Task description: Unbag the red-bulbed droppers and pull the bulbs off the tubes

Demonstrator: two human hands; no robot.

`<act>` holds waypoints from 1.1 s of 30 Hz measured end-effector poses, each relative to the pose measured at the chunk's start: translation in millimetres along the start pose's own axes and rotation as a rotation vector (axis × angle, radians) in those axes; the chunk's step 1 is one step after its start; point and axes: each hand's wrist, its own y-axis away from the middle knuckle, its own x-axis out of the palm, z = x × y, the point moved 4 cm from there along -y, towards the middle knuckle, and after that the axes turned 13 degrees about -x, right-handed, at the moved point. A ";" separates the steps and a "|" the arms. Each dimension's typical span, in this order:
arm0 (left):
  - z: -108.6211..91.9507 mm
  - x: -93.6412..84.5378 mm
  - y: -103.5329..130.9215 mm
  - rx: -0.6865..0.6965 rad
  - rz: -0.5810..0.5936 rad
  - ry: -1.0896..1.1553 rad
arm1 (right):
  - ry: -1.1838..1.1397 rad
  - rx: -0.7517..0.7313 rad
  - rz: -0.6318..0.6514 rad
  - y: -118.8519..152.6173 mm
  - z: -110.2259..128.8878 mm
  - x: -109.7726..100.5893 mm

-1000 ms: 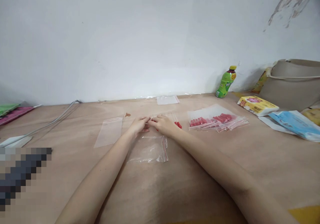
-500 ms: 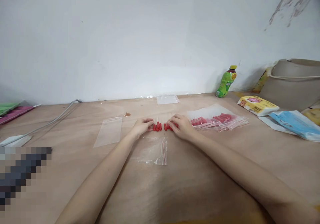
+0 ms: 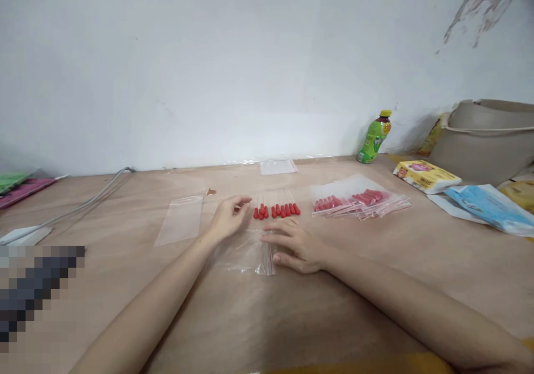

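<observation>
Several droppers (image 3: 286, 210) with red bulbs and thin, clear stems lie side by side in two groups on the table, bulbs towards me. Just left of them is my left hand (image 3: 228, 216), its fingers bent and apart with nothing between them. My right hand (image 3: 297, 244) is spread open, its fingertips at the red-lined zip edge of a clear zip bag (image 3: 244, 254). Whether those fingers touch the bag I cannot tell. To the right, a pile of zip bags (image 3: 334, 193) has more red-bulbed droppers inside.
A flat clear bag (image 3: 180, 221) lies at left and another bag (image 3: 277, 167) near the wall. On the right stand a green bottle (image 3: 374, 139) and a grey-brown bag (image 3: 484, 140), with a yellow tissue pack (image 3: 428, 177) and a blue pack (image 3: 492, 207). A grey cable (image 3: 98, 197) runs at left.
My right hand has left the droppers and come down towards me to the zip bag's edge. My left hand has drawn slightly left, away from the droppers, which now lie uncovered.
</observation>
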 end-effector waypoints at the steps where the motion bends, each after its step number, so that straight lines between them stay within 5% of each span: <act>1: -7.4 0.5 14.1 0.173 0.052 -0.128 | 0.001 -0.028 0.042 0.2 1.9 2.0; 4: -10.1 7.5 55.4 0.447 0.294 -0.449 | -0.001 -0.067 0.142 1.6 5.5 7.4; 7: 3.4 10.1 75.1 0.465 0.410 -0.651 | -0.034 -0.066 0.198 3.6 6.7 12.0; 11: 17.0 8.2 72.7 0.364 0.407 -0.723 | -0.079 -0.071 0.182 8.4 7.8 15.7; 17: 14.3 1.1 55.9 0.208 0.242 -0.431 | -0.001 -0.050 0.025 11.9 0.2 -2.3; 20: 13.9 -0.5 45.4 0.199 0.188 -0.439 | 0.208 0.151 -0.032 18.3 -22.0 -33.9; 25: 15.5 -2.0 32.9 0.091 0.235 -0.469 | 0.469 0.594 0.156 46.2 -62.4 -79.3; 30: 7.9 -3.7 40.9 0.075 0.335 -0.500 | 0.519 0.730 0.369 57.8 -71.4 -75.1; 33: 8.1 -20.2 35.6 0.037 0.255 -0.411 | 0.563 0.777 0.378 56.1 -71.5 -69.9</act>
